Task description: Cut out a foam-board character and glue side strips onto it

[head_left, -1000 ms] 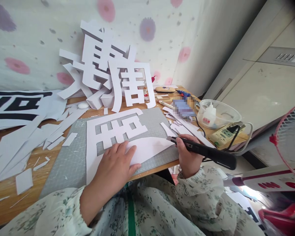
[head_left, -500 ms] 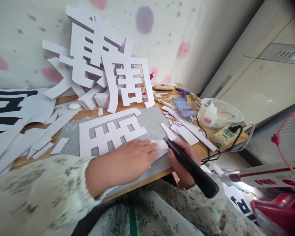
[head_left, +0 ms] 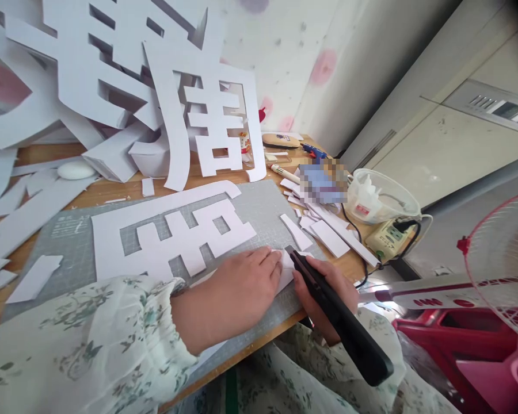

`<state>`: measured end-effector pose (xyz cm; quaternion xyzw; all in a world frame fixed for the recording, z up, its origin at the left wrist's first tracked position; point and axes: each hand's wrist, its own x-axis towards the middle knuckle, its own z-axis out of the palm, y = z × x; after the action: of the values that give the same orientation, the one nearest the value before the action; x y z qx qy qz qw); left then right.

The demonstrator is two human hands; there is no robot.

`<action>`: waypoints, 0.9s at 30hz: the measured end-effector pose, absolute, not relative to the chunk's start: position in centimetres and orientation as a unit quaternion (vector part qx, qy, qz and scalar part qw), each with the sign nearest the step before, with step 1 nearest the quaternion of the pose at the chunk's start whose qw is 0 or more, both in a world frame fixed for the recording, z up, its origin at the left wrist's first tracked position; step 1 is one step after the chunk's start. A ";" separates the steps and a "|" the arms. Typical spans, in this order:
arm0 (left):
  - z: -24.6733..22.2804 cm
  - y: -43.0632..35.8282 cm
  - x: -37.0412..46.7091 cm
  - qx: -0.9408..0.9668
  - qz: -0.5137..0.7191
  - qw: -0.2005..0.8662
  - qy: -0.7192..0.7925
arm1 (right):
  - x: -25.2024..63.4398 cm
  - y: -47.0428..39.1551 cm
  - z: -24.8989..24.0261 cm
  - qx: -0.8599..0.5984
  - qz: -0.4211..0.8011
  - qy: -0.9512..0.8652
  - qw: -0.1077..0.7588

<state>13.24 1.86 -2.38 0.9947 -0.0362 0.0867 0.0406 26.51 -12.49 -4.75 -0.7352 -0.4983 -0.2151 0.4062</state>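
Note:
My right hand is wrapped round a black utility knife. Its tip meets a white foam board piece near the front right of the grey cutting mat. My left hand lies flat with fingers stretched out, pressing on that same board just left of the tip. Part of the board is hidden under the left hand. Behind it, a white cut-out character with square openings rests on the mat.
Large white cut-out letters lean against the wall at the back. White offcuts lie right of the mat, near a clear plastic bowl with a glue bottle and a power strip. A fan stands right.
The view has come closer and swung, so the cut-outs look larger and further left. My left hand still presses on the board, and the knife tip stays at the board's right side.

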 end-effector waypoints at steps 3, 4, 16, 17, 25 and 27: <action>-2.5 1.8 13.4 0.996 0.073 0.012 -0.040 | 26.4 -12.4 -4.6 -0.736 -0.221 -0.501 0.397; -2.5 1.8 13.4 0.997 0.072 0.004 -0.041 | 26.4 -12.4 -4.6 -0.734 -0.221 -0.504 0.398; -1.6 1.9 13.5 0.999 0.023 0.028 -0.037 | 26.9 -13.0 -5.7 -0.716 -0.210 -0.535 0.396; -1.6 1.9 13.5 0.999 0.020 0.030 -0.036 | 26.9 -13.0 -5.6 -0.715 -0.210 -0.540 0.391; -1.9 1.3 13.7 0.999 0.036 0.019 -0.025 | 26.3 -12.5 -4.2 -0.684 -0.256 -0.586 0.351; -1.8 1.1 13.7 0.999 0.021 0.023 -0.020 | 26.3 -12.5 -4.0 -0.683 -0.254 -0.592 0.344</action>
<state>13.72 1.11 -1.84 0.9993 -0.0200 0.0205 0.0230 26.30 -12.55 -3.97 -0.6828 -0.5924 -0.2536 0.3443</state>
